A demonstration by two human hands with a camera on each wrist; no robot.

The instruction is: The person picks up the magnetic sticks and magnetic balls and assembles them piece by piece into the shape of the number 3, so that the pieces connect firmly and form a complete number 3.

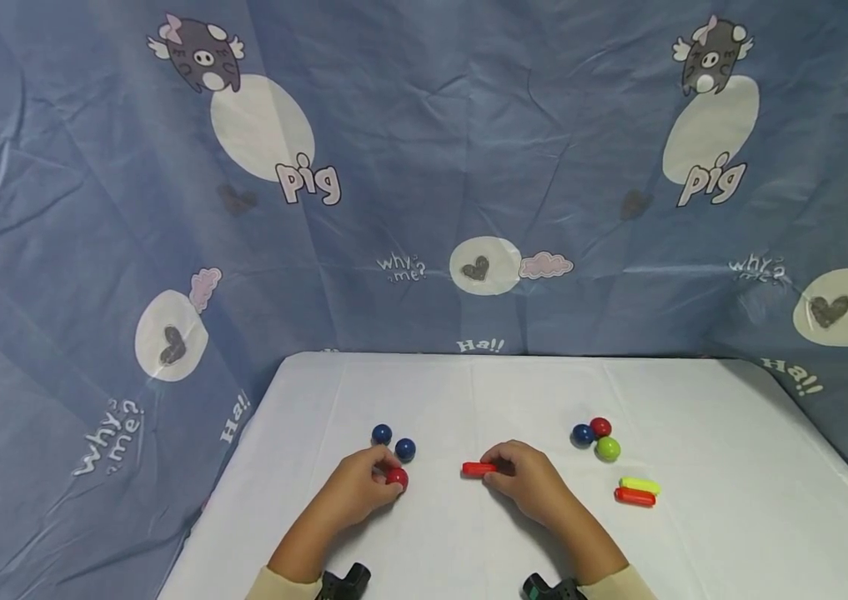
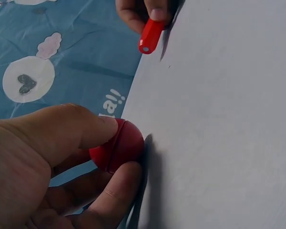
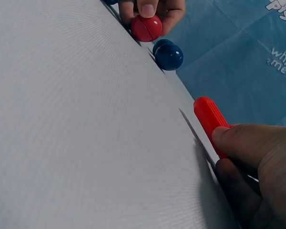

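Note:
My left hand (image 1: 360, 487) pinches a red ball (image 1: 397, 478) between thumb and fingers, at the left of the white table. In the left wrist view a groove runs round this red ball (image 2: 118, 146). Just beyond it lie two dark blue balls, one blue ball (image 1: 382, 434) farther back and another blue ball (image 1: 405, 450) nearer. My right hand (image 1: 530, 479) pinches one end of a short red stick (image 1: 478, 469), whose other end points left. Ridges show along the red stick (image 3: 210, 117) in the right wrist view.
Right of my right hand sit a blue ball (image 1: 583, 435), a red ball (image 1: 600, 427) and a green ball (image 1: 608, 449) close together. Nearer me lie a yellow stick (image 1: 639, 484) and a second red stick (image 1: 635, 497). A blue printed cloth (image 1: 408, 317) hangs behind the white table (image 1: 731, 467).

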